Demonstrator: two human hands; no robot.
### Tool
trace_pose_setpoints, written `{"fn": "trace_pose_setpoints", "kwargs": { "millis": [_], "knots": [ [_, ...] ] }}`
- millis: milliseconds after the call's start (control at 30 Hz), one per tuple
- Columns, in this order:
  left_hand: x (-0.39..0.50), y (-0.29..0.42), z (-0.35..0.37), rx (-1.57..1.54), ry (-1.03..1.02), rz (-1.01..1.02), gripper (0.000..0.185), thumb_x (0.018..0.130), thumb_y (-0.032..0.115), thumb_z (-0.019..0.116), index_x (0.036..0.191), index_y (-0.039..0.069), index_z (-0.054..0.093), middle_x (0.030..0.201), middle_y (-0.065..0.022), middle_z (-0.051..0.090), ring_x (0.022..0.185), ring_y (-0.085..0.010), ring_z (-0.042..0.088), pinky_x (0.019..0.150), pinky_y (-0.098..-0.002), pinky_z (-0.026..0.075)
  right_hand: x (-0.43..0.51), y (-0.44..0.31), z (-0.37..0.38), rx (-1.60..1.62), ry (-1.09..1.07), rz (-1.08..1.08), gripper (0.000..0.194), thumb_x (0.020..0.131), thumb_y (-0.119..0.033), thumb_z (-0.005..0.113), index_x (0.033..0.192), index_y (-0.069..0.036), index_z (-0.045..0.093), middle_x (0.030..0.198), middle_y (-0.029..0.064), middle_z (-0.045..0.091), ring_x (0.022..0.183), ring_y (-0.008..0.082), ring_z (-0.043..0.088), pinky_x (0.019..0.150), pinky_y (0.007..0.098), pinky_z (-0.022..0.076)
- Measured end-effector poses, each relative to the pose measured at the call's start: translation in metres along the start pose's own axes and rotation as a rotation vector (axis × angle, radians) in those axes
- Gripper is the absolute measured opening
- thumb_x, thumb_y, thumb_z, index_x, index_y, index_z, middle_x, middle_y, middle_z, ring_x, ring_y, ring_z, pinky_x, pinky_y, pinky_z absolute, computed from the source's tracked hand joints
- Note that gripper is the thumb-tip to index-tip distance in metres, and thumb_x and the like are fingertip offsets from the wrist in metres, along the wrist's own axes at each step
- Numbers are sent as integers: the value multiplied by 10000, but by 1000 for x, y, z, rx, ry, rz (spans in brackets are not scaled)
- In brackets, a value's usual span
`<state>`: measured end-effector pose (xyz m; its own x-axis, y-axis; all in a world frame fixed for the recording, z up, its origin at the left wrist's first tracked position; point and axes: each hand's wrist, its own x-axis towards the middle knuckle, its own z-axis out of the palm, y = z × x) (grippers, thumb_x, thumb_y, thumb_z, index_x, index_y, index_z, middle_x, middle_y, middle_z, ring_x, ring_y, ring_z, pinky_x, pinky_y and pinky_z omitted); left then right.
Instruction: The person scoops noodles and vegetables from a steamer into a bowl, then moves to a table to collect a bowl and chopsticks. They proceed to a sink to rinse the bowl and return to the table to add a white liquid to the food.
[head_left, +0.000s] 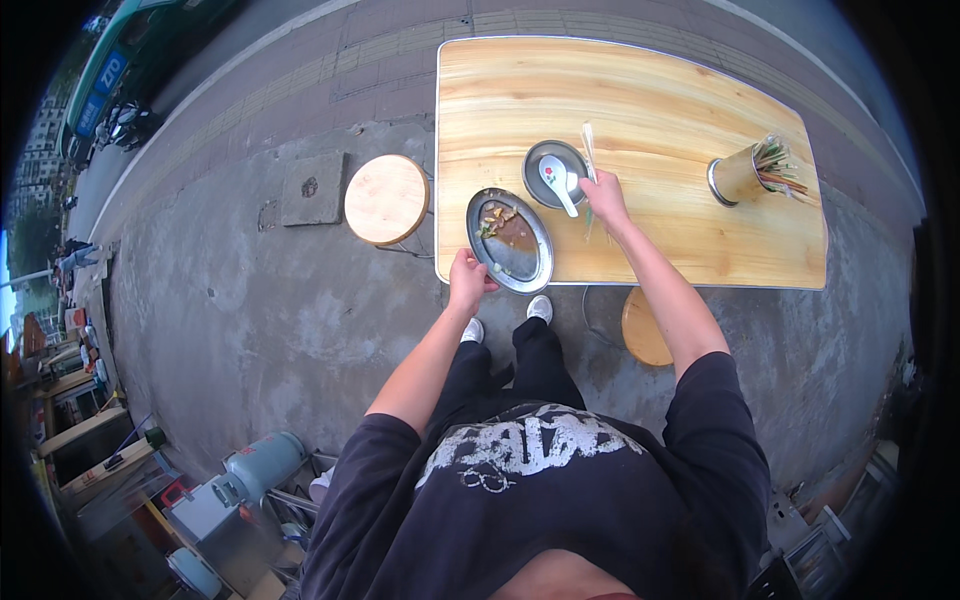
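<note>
My left hand (470, 283) grips the lower left rim of an oval metal plate (546, 264), which holds brown sauce and food scraps and overlaps the table's near edge. My right hand (606, 199) pinches the right rim of a round grey bowl (534, 174). A white soup spoon (553, 174) with a red flower lies in that bowl, its handle over the near rim. Clear-wrapped, thin sticks (588, 142), seemingly chopsticks, run past my right fingers; whether they are held too is hidden.
On the wood-grain table (675, 247), a cylindrical holder (733, 177) of wrapped chopsticks stands at right. One round stool (387, 199) is left of the table, another stool (646, 327) near my right side. A gas cylinder (262, 459) is behind at lower left.
</note>
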<state>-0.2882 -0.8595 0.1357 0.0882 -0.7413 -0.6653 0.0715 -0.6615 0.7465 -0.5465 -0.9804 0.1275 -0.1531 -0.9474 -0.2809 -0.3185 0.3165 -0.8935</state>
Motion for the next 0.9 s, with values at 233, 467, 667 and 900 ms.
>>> {"fn": "trace_pose_setpoints", "kwargs": {
  "millis": [233, 467, 667, 900],
  "knots": [
    [-43, 10, 17, -57, -356, 52, 314, 802, -76, 398, 1103, 11, 398, 753, -80, 575, 528, -134, 564, 451, -246, 516, -158, -15, -26, 20, 110, 113, 174, 761, -136, 551, 745, 35, 579, 550, 64, 533, 512, 122, 497, 501, 298, 405],
    [-106, 17, 36, 42, -730, 74, 438, 793, -72, 409, 1221, 9, 367, 741, -70, 560, 535, -129, 546, 467, -246, 519, -305, -31, -42, 1, 423, 207, 207, 751, -160, 542, 834, 22, 594, 628, 135, 582, 583, 192, 565, 570, 332, 438],
    [-195, 8, 81, 245, -1022, -41, 402, 788, -79, 416, 1176, 15, 368, 774, -95, 576, 615, -164, 611, 454, -259, 550, -432, -43, -76, -200, 750, 255, 251, 699, -183, 569, 816, 39, 562, 727, 237, 585, 703, 344, 606, 636, 406, 458],
    [-319, -47, 152, 370, -1298, -90, 356, 809, -72, 408, 1144, 42, 366, 819, -128, 588, 619, -217, 631, 468, -289, 561, -604, -17, -128, 218, 1171, 83, 241, 802, -221, 598, 956, -38, 571, 680, 29, 550, 607, 122, 523, 539, 283, 416]
  ]
}}
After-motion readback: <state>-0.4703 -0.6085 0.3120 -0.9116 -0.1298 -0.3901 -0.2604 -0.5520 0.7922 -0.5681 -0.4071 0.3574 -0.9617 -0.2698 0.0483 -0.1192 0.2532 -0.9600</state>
